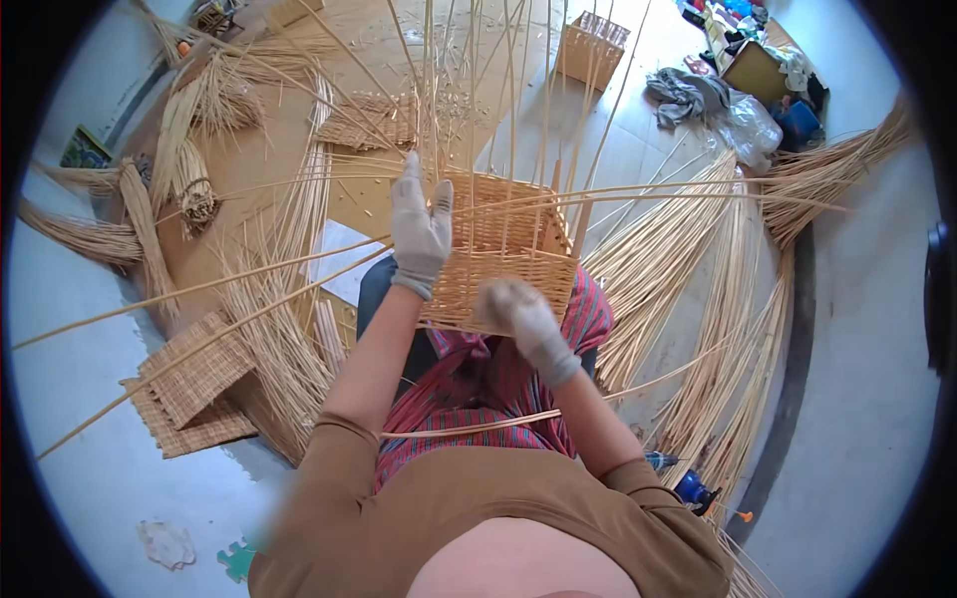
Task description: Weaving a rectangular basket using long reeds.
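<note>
Two gloved hands, left hand (pixel 420 231) grasping half-woven pale wicker basket (pixel 506 261), right hand (pixel 518 311) clenched on its rim

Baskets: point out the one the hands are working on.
The half-woven basket on the lap, gripped by the left hand and right hand. The other basket stands alone, far off on the floor.

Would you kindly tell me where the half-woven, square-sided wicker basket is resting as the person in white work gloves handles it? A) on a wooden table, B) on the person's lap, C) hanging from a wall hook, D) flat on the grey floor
B: the half-woven, square-sided wicker basket sits on the person's lap over a red striped cloth, with the gloved left hand on its far side and the gloved right hand at its near edge.
</note>
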Tool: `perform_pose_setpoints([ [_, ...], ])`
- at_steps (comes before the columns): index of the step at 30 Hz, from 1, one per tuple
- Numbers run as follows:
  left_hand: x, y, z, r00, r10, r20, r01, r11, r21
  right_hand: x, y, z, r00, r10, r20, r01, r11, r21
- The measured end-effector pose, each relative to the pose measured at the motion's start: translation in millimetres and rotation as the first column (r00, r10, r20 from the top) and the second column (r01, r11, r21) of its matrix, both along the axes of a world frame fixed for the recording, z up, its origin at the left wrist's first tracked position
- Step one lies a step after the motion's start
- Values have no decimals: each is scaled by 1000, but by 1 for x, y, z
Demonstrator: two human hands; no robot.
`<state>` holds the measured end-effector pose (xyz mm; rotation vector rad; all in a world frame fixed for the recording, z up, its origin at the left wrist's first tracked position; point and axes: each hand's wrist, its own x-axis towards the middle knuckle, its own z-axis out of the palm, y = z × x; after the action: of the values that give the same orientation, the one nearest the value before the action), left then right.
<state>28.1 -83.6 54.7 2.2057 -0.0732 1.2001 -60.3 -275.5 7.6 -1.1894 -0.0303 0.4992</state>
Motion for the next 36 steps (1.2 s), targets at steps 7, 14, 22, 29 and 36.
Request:
perform_pose_setpoints([
  [7,-27,-5,-13,877,-283,-389,215,954,-208,134,33,81,724,-470,505,367,882,295],
  [14,-32,-8,-28,728,-358,-584,202,927,-316,194,96,146,481,764,431,697,-35,-716],
  [22,-27,0,-52,916,-2,-401,94,973,211,100,66,151,71,527,847,654,617,-439],
  [29,-113,-28,-21,891,-376,-254,328,920,-213,-63,-68,11,335,917,-215,-230,-142,-963],
  [36,-151,-30,-25,617,-589,-522,544,799,-257,-76,-94,13,479,871,106,-287,269,-919],
])
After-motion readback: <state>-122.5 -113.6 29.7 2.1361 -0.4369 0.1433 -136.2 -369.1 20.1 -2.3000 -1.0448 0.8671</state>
